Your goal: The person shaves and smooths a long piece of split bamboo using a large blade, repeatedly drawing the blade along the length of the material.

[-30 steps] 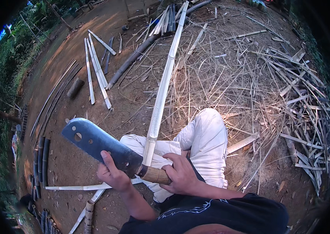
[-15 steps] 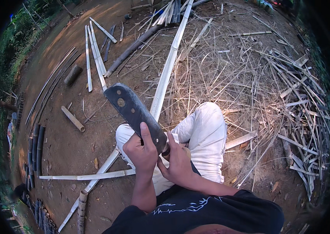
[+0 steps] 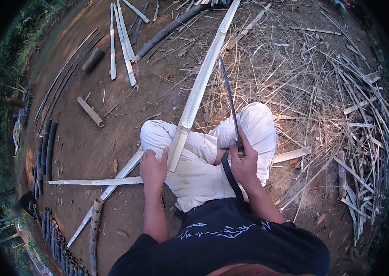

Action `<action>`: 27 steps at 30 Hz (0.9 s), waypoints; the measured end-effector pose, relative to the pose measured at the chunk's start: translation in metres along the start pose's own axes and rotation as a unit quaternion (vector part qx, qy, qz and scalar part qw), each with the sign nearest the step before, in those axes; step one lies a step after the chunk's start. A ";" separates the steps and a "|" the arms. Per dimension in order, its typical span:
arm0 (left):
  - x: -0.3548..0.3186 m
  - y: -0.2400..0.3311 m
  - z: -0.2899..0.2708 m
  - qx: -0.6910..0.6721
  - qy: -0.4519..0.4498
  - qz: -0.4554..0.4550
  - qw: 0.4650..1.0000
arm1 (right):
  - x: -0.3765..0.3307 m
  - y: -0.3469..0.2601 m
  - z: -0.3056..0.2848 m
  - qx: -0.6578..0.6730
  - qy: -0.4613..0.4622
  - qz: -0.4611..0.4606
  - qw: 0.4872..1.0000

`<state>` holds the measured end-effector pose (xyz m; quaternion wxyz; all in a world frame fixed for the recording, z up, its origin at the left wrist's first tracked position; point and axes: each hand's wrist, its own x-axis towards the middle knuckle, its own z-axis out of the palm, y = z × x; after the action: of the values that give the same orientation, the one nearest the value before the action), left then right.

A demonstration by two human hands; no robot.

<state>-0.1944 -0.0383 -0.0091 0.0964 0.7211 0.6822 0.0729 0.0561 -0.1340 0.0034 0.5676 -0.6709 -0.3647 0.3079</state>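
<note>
My right hand (image 3: 243, 165) is closed round the handle of a broad-bladed chopping knife (image 3: 229, 94), now seen nearly edge-on and pointing away from me. My left hand (image 3: 153, 169) is by my left knee, its thumb spread from its bent fingers; nothing shows in its grasp. Just right of that thumb lies the near end of a long, pale split bamboo strip (image 3: 194, 99), which crosses my lap and runs far forward. Another bamboo strip (image 3: 93, 182) runs in from the left and passes out of sight at my left hand and wrist. A dark strap (image 3: 232, 177) hangs beside my right hand.
Thin bamboo shavings (image 3: 272, 83) cover the ground ahead, thickening into a heap of offcuts (image 3: 365, 152) on the right. Bamboo tubes (image 3: 52, 152) stand at the left. A short bamboo piece (image 3: 90, 112), a cut log (image 3: 93, 60) and split strips (image 3: 123, 41) lie ahead-left.
The knife has swung right, turning from flat-on to edge-on. My left hand has moved away from the blade toward my left knee. The view has shifted, uncovering the long strip's near end.
</note>
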 end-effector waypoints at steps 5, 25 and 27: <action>-0.019 -0.013 0.003 -0.031 -0.147 -0.077 0.986 | 0.003 0.007 0.001 -0.004 -0.001 0.012 1.000; -0.028 0.002 -0.030 -0.281 -0.104 -0.013 0.954 | -0.014 -0.002 0.009 -0.196 -0.203 -0.148 0.948; -0.032 0.005 -0.035 -0.326 -0.090 -0.015 0.941 | -0.013 -0.005 0.005 -0.285 -0.233 -0.223 0.903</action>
<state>-0.1999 -0.0693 0.0268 0.3878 0.6435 0.6205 0.2245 0.0437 -0.1418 0.0076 0.3050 -0.6138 -0.6991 0.2037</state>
